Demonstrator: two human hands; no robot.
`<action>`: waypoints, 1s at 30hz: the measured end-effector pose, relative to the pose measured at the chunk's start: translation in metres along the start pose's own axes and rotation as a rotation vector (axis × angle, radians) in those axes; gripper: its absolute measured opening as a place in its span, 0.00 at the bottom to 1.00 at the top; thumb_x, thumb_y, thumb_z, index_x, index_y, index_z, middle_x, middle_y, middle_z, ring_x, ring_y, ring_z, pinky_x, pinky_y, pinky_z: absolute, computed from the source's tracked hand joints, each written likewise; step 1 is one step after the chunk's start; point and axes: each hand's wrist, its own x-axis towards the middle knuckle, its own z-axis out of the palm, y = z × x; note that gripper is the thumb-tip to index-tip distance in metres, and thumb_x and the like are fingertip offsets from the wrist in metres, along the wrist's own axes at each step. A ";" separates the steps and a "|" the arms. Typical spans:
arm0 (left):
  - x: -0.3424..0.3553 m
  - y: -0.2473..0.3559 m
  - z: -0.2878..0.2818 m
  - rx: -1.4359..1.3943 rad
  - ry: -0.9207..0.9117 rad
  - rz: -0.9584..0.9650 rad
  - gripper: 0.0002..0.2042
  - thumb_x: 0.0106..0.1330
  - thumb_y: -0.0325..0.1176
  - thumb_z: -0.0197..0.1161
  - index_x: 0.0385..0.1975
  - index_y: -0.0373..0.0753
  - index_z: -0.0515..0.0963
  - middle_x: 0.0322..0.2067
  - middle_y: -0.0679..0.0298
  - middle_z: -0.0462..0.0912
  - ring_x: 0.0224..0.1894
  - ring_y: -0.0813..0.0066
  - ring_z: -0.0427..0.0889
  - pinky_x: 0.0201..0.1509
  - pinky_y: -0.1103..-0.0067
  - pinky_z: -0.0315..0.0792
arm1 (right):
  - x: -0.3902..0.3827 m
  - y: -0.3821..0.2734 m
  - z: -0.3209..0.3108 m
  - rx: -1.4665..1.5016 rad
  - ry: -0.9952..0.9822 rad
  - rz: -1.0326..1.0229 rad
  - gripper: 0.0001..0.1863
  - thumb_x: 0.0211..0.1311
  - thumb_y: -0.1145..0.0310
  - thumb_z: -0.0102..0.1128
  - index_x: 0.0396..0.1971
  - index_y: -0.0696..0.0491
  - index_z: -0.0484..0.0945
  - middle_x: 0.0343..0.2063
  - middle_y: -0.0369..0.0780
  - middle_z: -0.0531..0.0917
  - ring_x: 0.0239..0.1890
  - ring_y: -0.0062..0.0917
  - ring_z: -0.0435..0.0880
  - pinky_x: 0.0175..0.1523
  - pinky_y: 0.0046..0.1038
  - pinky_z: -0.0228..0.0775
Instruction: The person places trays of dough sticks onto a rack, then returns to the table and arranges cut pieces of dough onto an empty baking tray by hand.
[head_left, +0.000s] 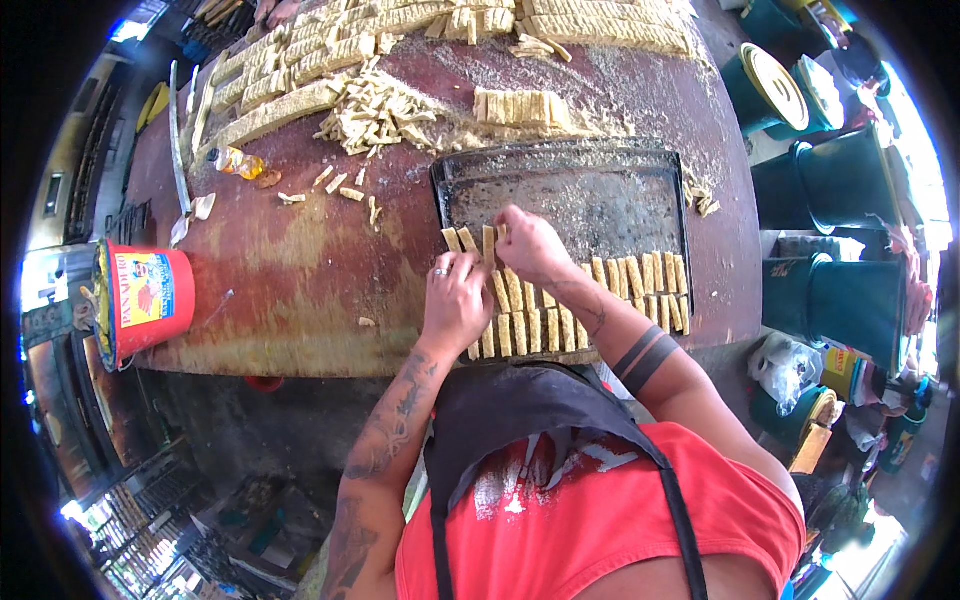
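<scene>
Mid-frame, the right hand (532, 248) pinches a pale dough stick (502, 234) in its fingers over the dark tray (590, 205); the left hand (458, 298) curls alongside, grip unclear. Far left, a red bucket (183, 290) bears a printed yellow-and-blue label (147, 288).

Bakery: dough strips (520, 334), baking tray (570, 195)

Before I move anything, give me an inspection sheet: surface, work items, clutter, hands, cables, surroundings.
Surface: reddish-brown table, worn, crumb-dusted.
Work items: dark tray, pale yellow sticks in rows along its near side.
Clutter: loose stick pile beyond the tray's far-left corner; bottle with orange contents; red bucket at the table's left edge.
Hands: left hand and right hand close together at sticks over the tray's left side; grip unclear.
Cables: nothing seen.
Surroundings: dark green bins right of the table.
</scene>
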 end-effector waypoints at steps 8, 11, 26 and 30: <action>-0.011 -0.009 -0.001 0.032 -0.128 0.075 0.25 0.59 0.27 0.64 0.60 0.37 0.80 0.57 0.57 0.76 0.65 0.53 0.71 0.71 0.59 0.67 | 0.130 0.023 -0.089 -0.024 0.152 0.289 0.23 0.70 0.58 0.61 0.60 0.53 0.81 0.44 0.50 0.90 0.45 0.37 0.90 0.57 0.39 0.81; -0.007 -0.016 0.000 0.019 -0.110 0.103 0.25 0.60 0.27 0.63 0.60 0.36 0.80 0.56 0.57 0.76 0.65 0.53 0.71 0.69 0.59 0.67 | 0.185 0.053 -0.105 -0.017 -0.072 0.237 0.21 0.56 0.59 0.69 0.48 0.51 0.88 0.42 0.48 0.90 0.46 0.40 0.89 0.57 0.39 0.79; -0.003 -0.047 -0.004 -0.028 0.049 -0.101 0.23 0.68 0.37 0.66 0.63 0.42 0.79 0.64 0.54 0.73 0.69 0.47 0.67 0.71 0.54 0.65 | 0.143 0.042 -0.085 0.025 0.273 0.151 0.22 0.65 0.59 0.67 0.56 0.52 0.82 0.42 0.47 0.90 0.45 0.38 0.91 0.52 0.38 0.80; 0.006 -0.049 0.002 0.043 0.034 -0.124 0.24 0.68 0.40 0.69 0.64 0.42 0.78 0.63 0.54 0.73 0.70 0.46 0.66 0.72 0.53 0.64 | 0.061 -0.015 -0.076 0.361 -0.106 0.154 0.20 0.71 0.56 0.70 0.57 0.49 0.84 0.41 0.39 0.92 0.37 0.25 0.91 0.46 0.31 0.84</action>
